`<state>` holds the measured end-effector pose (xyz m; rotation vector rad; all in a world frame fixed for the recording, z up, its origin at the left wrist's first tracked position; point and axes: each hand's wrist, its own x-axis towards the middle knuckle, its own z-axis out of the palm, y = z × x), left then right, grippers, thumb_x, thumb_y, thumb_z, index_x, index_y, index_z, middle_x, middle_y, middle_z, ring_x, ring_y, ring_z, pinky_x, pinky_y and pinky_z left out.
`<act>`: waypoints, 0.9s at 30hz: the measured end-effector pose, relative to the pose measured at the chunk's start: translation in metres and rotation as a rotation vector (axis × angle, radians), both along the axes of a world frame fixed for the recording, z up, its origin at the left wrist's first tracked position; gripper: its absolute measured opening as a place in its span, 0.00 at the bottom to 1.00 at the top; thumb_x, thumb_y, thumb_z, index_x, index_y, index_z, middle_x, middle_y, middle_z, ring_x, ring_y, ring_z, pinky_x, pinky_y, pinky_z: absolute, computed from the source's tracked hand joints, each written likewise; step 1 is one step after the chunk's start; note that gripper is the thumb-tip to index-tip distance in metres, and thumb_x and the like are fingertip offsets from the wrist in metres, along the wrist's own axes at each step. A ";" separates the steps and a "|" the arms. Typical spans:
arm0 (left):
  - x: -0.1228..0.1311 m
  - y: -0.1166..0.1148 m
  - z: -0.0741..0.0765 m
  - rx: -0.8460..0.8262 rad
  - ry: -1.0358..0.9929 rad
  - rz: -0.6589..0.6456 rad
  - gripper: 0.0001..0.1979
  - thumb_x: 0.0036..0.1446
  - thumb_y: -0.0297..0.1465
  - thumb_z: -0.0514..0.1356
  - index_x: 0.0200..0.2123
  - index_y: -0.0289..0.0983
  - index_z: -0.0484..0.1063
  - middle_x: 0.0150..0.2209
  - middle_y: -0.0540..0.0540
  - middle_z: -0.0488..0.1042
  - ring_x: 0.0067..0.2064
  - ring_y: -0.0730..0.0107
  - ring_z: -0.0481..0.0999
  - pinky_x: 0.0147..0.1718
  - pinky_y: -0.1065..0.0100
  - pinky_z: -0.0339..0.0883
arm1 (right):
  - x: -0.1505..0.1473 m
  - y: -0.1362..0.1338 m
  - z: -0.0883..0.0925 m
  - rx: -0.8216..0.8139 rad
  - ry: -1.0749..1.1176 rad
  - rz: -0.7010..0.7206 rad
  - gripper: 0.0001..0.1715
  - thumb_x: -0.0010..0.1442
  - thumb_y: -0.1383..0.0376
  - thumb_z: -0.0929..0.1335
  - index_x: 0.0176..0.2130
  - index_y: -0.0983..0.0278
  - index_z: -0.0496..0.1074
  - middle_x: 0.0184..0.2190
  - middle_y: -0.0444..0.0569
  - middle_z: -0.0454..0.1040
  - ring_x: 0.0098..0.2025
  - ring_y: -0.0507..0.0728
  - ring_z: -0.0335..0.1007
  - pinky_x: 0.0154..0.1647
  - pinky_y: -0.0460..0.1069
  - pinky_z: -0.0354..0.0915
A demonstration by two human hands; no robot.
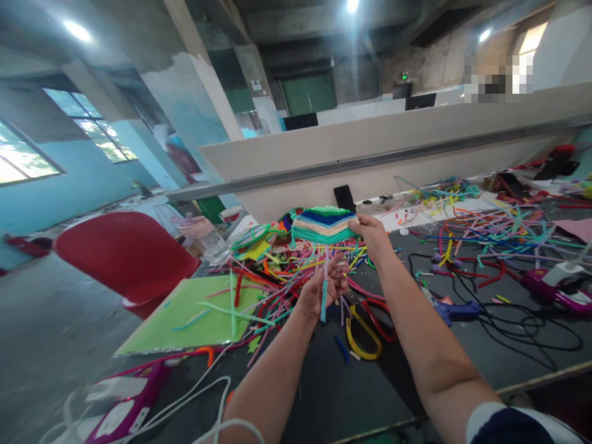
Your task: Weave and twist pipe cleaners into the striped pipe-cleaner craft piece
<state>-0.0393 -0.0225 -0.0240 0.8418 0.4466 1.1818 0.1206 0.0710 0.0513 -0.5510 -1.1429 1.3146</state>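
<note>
I hold up a woven pipe-cleaner piece (325, 225) with bands of green, blue, cream and teal, above the table. My right hand (370, 233) pinches its right corner. My left hand (324, 285) is closed around the bundle of loose pipe-cleaner stems (324, 296) hanging below the weave. Both hands are raised over a heap of coloured pipe cleaners (277, 271).
Yellow and red scissors (365, 336) lie just below my hands. A green sheet (194, 314) lies at left, a blue glue gun (456, 310) and a purple glue gun (555, 287) with black cables at right. A red chair (124, 256) stands left; a phone (345, 197) leans on the partition.
</note>
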 end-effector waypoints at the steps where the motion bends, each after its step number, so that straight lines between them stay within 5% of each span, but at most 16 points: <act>1: -0.002 0.001 0.000 -0.003 0.019 -0.002 0.34 0.50 0.42 0.63 0.59 0.37 0.62 0.42 0.40 0.73 0.32 0.69 0.73 0.28 0.68 0.65 | 0.004 0.002 0.000 0.010 0.003 -0.011 0.16 0.42 0.59 0.73 0.33 0.63 0.76 0.24 0.42 0.74 0.23 0.50 0.63 0.21 0.46 0.63; 7: -0.003 0.008 -0.007 -0.028 0.145 0.059 0.22 0.56 0.40 0.59 0.51 0.34 0.68 0.29 0.47 0.71 0.18 0.80 0.63 0.17 0.74 0.56 | 0.025 0.012 -0.001 0.077 -0.015 -0.137 0.19 0.44 0.56 0.72 0.35 0.63 0.76 0.24 0.42 0.72 0.23 0.50 0.61 0.23 0.45 0.62; 10: 0.001 0.010 -0.010 0.020 0.111 0.106 0.16 0.56 0.35 0.60 0.47 0.34 0.70 0.25 0.51 0.67 0.17 0.83 0.59 0.16 0.75 0.54 | 0.025 0.015 -0.002 0.082 -0.014 -0.162 0.25 0.47 0.54 0.71 0.44 0.62 0.73 0.29 0.43 0.73 0.29 0.51 0.65 0.29 0.46 0.63; 13: 0.001 0.013 -0.009 0.055 0.071 0.223 0.14 0.55 0.33 0.62 0.44 0.35 0.71 0.23 0.52 0.66 0.18 0.82 0.61 0.17 0.76 0.55 | 0.018 0.021 -0.009 0.024 0.078 -0.372 0.31 0.50 0.55 0.69 0.53 0.59 0.66 0.38 0.45 0.73 0.39 0.52 0.67 0.39 0.45 0.63; 16: -0.001 0.015 -0.005 0.066 0.082 0.417 0.13 0.53 0.32 0.64 0.42 0.35 0.72 0.23 0.51 0.68 0.21 0.81 0.64 0.18 0.77 0.56 | 0.004 0.028 -0.021 -0.104 0.077 -0.501 0.29 0.47 0.59 0.69 0.50 0.60 0.66 0.39 0.46 0.72 0.40 0.53 0.67 0.40 0.47 0.63; 19: -0.001 0.017 -0.005 0.101 0.148 0.598 0.13 0.51 0.33 0.65 0.40 0.35 0.73 0.23 0.51 0.69 0.20 0.81 0.64 0.18 0.77 0.56 | -0.016 0.026 -0.032 -0.140 -0.092 -0.262 0.24 0.42 0.62 0.72 0.42 0.62 0.70 0.32 0.45 0.73 0.36 0.54 0.68 0.40 0.50 0.64; 23: 0.005 0.022 -0.013 0.151 0.279 0.777 0.11 0.50 0.35 0.65 0.35 0.36 0.73 0.21 0.54 0.68 0.19 0.80 0.64 0.19 0.75 0.58 | -0.045 0.005 -0.039 -0.116 -0.180 0.220 0.27 0.37 0.64 0.77 0.39 0.62 0.73 0.37 0.49 0.77 0.42 0.57 0.71 0.43 0.51 0.66; 25: 0.008 0.022 -0.017 0.129 0.325 0.842 0.10 0.50 0.34 0.65 0.35 0.37 0.73 0.20 0.55 0.67 0.18 0.79 0.63 0.19 0.75 0.58 | -0.056 -0.005 -0.041 -0.079 -0.138 0.322 0.26 0.37 0.63 0.78 0.39 0.61 0.74 0.38 0.48 0.78 0.44 0.58 0.72 0.44 0.51 0.66; 27: 0.010 0.020 -0.019 0.043 0.306 0.764 0.12 0.50 0.32 0.65 0.40 0.40 0.72 0.23 0.54 0.69 0.20 0.76 0.65 0.20 0.74 0.58 | -0.065 -0.011 -0.043 -0.076 -0.064 0.327 0.24 0.39 0.60 0.77 0.39 0.61 0.75 0.37 0.48 0.79 0.42 0.57 0.74 0.42 0.50 0.67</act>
